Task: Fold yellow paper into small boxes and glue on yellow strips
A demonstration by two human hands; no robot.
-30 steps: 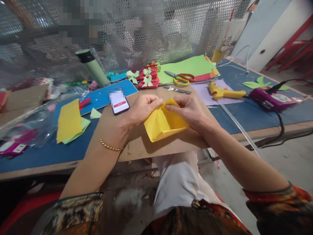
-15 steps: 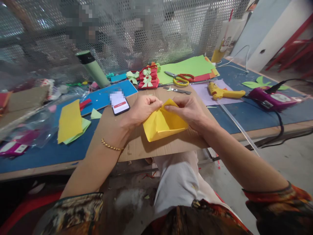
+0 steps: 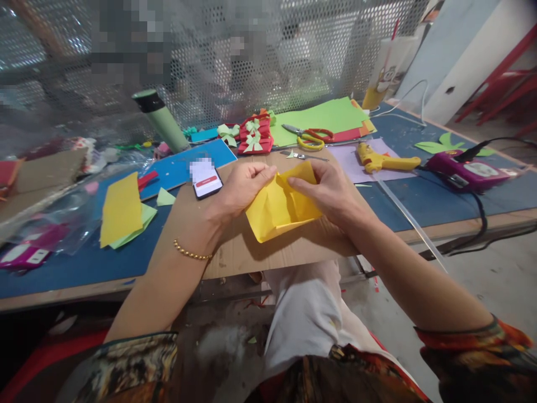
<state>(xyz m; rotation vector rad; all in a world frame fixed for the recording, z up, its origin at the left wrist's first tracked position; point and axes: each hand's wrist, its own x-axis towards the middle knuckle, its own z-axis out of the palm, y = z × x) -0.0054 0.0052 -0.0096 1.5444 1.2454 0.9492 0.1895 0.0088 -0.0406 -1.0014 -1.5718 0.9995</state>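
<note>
Held the folded yellow paper (image 3: 279, 215) above the cardboard sheet (image 3: 235, 254), with a strip of bare board showing between it and the near edge. Had the phone (image 3: 207, 182) close on the left, just beyond the left wrist, and the thin metal tool (image 3: 306, 156) just past the fingers, near the board's far edge. Had blue surface (image 3: 386, 204) showing between the right forearm and the yellow glue gun (image 3: 380, 160), with a clear stick (image 3: 411, 224) slanting from the gun over the near edge.

Pinched the paper's upper left corner between thumb and fingers of the left hand (image 3: 254, 182). Gripped the upper right side with the right hand (image 3: 329, 187), thumb inside the fold, fingers behind. Brought both forearms in from the sides, angled toward each other, with a beaded bracelet (image 3: 191, 250) on the left one.

Saw scissors (image 3: 312, 137) lying over green sheets (image 3: 323, 117), beside red pieces with pale green bows (image 3: 255, 134). Saw a green flask (image 3: 163, 120) leaning at the back left, a cup (image 3: 381, 78) at the back right, a purple box (image 3: 467, 169) on the right, and a perforated panel (image 3: 293, 61) behind.
</note>
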